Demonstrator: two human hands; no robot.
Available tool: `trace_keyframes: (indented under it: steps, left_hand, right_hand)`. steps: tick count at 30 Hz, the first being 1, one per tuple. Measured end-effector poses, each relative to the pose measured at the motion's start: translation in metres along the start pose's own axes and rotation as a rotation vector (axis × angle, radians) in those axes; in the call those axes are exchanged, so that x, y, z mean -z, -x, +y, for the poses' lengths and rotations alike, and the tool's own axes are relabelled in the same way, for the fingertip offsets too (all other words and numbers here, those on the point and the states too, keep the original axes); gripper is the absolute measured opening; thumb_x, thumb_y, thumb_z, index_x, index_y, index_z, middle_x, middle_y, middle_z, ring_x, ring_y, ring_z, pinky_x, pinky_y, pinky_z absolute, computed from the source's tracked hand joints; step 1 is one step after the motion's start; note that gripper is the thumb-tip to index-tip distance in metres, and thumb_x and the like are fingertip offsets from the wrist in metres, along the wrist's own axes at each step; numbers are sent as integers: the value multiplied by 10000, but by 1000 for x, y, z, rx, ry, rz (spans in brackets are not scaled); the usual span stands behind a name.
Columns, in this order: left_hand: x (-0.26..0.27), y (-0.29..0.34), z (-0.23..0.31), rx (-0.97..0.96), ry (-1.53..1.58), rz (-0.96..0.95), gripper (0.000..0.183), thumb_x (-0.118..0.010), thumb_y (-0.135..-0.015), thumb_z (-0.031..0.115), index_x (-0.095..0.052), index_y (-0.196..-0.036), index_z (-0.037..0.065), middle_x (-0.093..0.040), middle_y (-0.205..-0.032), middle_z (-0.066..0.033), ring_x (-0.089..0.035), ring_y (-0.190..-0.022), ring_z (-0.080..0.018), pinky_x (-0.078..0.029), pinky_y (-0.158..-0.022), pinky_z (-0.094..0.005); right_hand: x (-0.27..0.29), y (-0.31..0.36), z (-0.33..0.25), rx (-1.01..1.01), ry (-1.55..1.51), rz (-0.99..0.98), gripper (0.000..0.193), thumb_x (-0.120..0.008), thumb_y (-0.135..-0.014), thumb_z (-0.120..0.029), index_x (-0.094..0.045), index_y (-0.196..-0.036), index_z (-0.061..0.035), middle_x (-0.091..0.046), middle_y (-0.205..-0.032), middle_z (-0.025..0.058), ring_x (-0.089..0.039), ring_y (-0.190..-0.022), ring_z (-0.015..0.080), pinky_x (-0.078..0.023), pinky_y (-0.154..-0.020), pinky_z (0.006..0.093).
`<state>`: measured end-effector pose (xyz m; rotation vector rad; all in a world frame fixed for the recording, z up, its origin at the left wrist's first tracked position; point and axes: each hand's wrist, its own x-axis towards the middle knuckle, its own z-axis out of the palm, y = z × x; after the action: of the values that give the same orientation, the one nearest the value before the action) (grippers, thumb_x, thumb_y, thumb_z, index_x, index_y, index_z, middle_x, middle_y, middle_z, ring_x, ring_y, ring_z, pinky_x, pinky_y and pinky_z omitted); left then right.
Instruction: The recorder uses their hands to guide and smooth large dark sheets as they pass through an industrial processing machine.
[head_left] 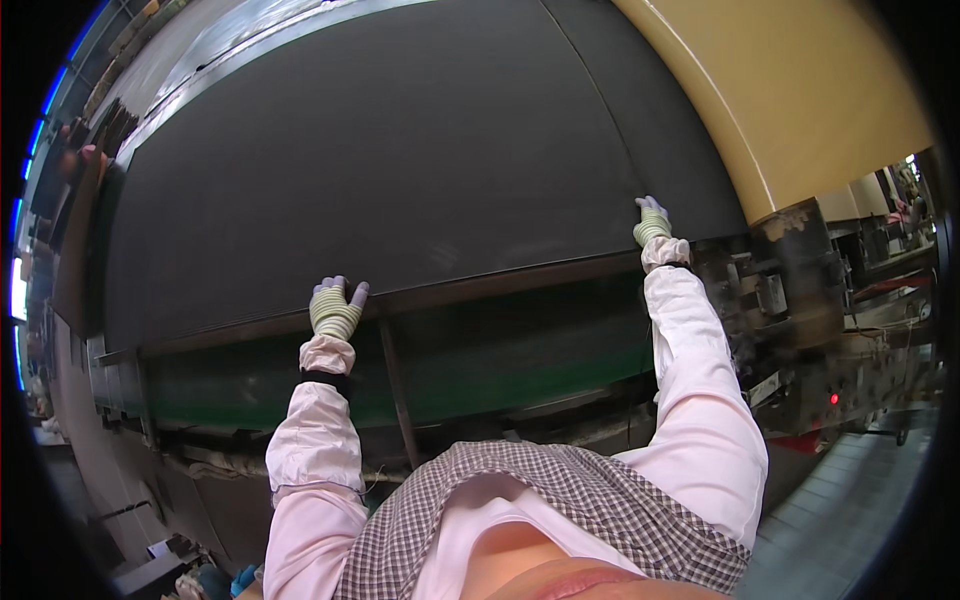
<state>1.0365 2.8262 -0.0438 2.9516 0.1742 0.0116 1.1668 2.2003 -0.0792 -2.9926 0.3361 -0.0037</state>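
A large dark flat sheet (400, 150) spreads over the machine bed in front of me. My left hand (337, 308), in a striped glove with greyish fingertips, rests at the sheet's near edge, fingers stretched and thumb apart. Farther right, my right hand (651, 219), gloved the same way, touches the sheet by its near right corner, its fingers extended. A thin seam line (600, 90) crosses the dark surface and runs down to that hand. Neither hand visibly grips anything; the undersides of the fingers are hidden.
A broad tan curved cover (800, 90) rises on the right. Below it sit dark machine parts (790, 280) and a small red light (834, 398). A green belt (500, 370) runs under the near edge, with a metal strut (397, 390) in front.
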Motion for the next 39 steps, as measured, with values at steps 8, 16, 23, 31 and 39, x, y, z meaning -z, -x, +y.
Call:
trace_keyframes:
  steps: [8,16,23,31,39]
  left_hand:
    - [25,4,37,-114,21,-51,556,-554,-851,550,-627,-1040,33,-606,-1061,-160,-567,-1020,-340,-470,-875,-457]
    - [20,6,176,-191,129,-242,654,-555,-851,568,-607,-1179,4,-570,-1238,-196,-506,-1190,-357,-426,-990,-450]
    - [17,34,225,-549,321,-126,619,-638,-798,470,-553,-1228,34,-562,-1247,-191,-496,-1194,-364,-340,-1069,-471]
    - [44,169,82,-425,546,236,560,-696,-777,276,-526,-1255,40,-547,-1244,-195,-479,-1203,-390,-340,-1075,-501]
    - [41,252,-58,83,442,293,509,-699,-769,244,-557,-1216,45,-575,-1213,-181,-504,-1177,-367,-387,-1047,-457]
  right_hand:
    - [42,15,-10,-177,285,-140,587,-573,-858,-139,-391,-1415,-166,-352,-1492,130,-362,-1359,312,-309,-1130,417]
    - [22,61,-28,215,31,413,566,-630,-711,-138,-545,-1271,-141,-473,-1367,125,-459,-1240,330,-402,-1005,482]
    - [34,157,-87,472,-188,359,586,-613,-722,-106,-524,-1301,-116,-496,-1356,167,-487,-1204,377,-397,-1015,462]
    - [7,234,-126,478,-329,248,550,-611,-736,-63,-547,-1281,-84,-513,-1345,149,-491,-1198,358,-395,-1029,450]
    - [12,266,-231,641,-384,218,517,-604,-744,-57,-560,-1259,-70,-534,-1315,162,-513,-1175,363,-416,-1012,456]
